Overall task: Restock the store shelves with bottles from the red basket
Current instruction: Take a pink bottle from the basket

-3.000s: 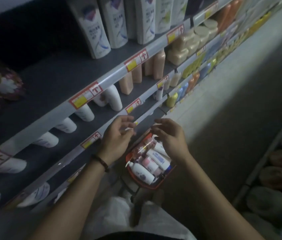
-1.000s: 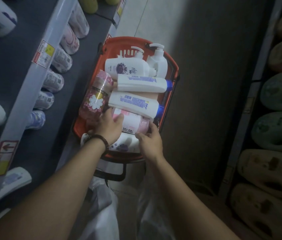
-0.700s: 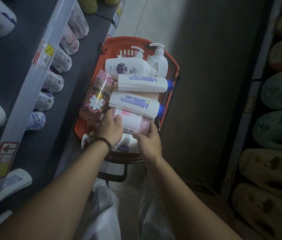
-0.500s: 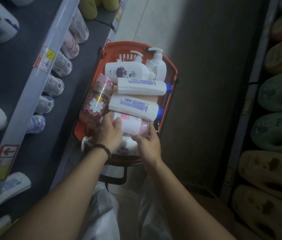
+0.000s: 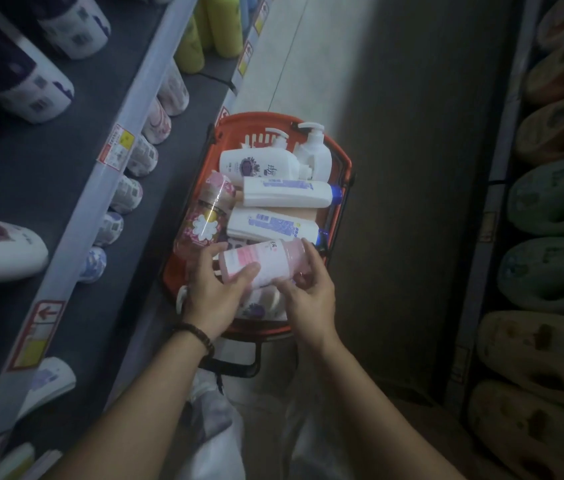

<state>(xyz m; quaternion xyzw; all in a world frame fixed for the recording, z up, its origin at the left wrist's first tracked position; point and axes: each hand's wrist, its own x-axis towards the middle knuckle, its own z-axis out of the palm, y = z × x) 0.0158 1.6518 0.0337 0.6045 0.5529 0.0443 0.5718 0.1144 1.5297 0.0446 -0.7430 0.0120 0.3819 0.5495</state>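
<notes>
Nearest the camera, both forearms reach forward over pale trousers, a dark beaded wristband (image 5: 195,334) on the left wrist. The left hand (image 5: 214,292) wraps the left end of a pink bottle (image 5: 266,263), thumb across the near face and fingers curled round the far side. The right hand (image 5: 310,296) grips the other end, thumb pressed underneath and the index finger hooked over the top. The bottle lies sideways between them, held just above the near end of the red basket (image 5: 260,116), clear of the stock beneath.

It looks like a filled plastic bottle: probably moderately heavy, with stiff walls that give a little under a squeeze. The glossy skin is likely to be slick, so a one-handed hold belongs round the middle of the body, not on the cap end — a full wrap rather than fingertips.

Further in, the basket holds a see-through flowered bottle (image 5: 204,220) along its left wall and two white bottles with blue caps (image 5: 285,192) lying crosswise. Two white pump bottles (image 5: 260,166) lie at the far end. These would roll if nudged.

To the left runs the shelf edge (image 5: 107,188) with price tags, and a row of small patterned bottles (image 5: 128,194) stands on the lower shelf beside the basket — the likely destination. Across the aisle, slippers (image 5: 557,199) fill the right-hand rack.
</notes>
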